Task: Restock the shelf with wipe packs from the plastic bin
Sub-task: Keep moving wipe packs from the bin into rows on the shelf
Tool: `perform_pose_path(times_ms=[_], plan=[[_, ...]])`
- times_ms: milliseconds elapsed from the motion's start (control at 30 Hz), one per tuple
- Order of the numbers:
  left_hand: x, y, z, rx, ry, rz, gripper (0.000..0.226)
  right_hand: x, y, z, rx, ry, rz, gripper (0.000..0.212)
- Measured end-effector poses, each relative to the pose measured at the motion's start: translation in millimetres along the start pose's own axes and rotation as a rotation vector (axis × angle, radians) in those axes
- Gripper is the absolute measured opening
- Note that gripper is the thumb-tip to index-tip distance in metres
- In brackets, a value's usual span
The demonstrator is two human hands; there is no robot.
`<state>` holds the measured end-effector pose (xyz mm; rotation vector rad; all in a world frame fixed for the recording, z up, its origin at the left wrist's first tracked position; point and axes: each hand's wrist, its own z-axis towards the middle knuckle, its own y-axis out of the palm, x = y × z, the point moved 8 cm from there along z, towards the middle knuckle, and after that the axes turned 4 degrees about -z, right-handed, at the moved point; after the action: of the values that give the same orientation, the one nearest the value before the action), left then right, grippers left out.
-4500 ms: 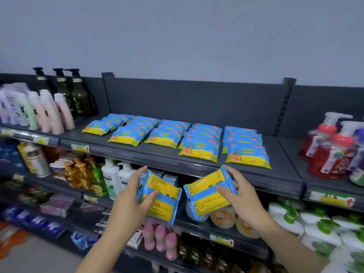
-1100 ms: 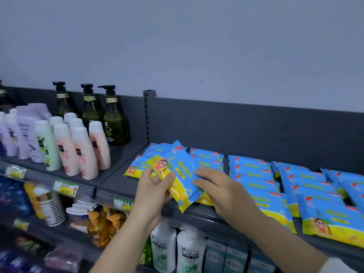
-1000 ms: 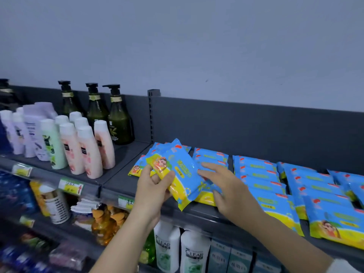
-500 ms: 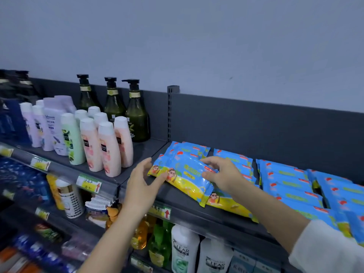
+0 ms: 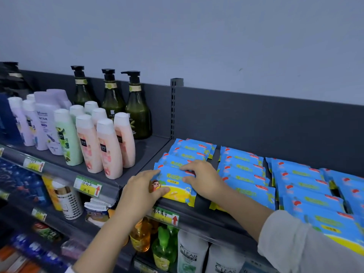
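Nearest the camera, a pale sleeve (image 5: pixel 307 245) covers the right forearm, and white shampoo bottles (image 5: pixel 192 253) stand on the lower tier beneath a price tag (image 5: pixel 165 213). Above the tag, both hands meet on the front wipe pack (image 5: pixel 175 186), which lies flat at the front edge of the shelf (image 5: pixel 141 152), at the head of the leftmost row. The left hand (image 5: pixel 141 192) clasps the pack's left end, with the thumb on its yellow front strip and the forefinger curled along its far corner. The right hand (image 5: pixel 204 180) rests on the pack's right side, fingers spread and pressing down on top. Behind it, more blue packs overlap in a row (image 5: pixel 189 152) running back, with further rows (image 5: pixel 242 166) just beside it to the right. To the left stand pink bottles (image 5: pixel 107 148), and dark green pump bottles (image 5: pixel 136 113) against the grey back panel (image 5: pixel 256 123).
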<state>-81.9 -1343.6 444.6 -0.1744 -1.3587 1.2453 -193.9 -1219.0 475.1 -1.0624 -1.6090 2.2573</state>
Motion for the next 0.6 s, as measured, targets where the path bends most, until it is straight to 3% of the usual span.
perform_pose_path(times_ms=[267, 400, 600], plan=[[0, 3, 6, -0.044, -0.067, 0.074, 0.062, -1, 8, -15, -0.082, -0.043, -0.175, 0.069], [4, 6, 5, -0.042, -0.057, 0.137, 0.063, -3, 10, -18, -0.094, -0.053, -0.248, 0.064], [11, 6, -1, 0.011, 0.011, 0.187, 0.058, -3, 5, -28, -0.069, -0.056, -0.153, 0.059]])
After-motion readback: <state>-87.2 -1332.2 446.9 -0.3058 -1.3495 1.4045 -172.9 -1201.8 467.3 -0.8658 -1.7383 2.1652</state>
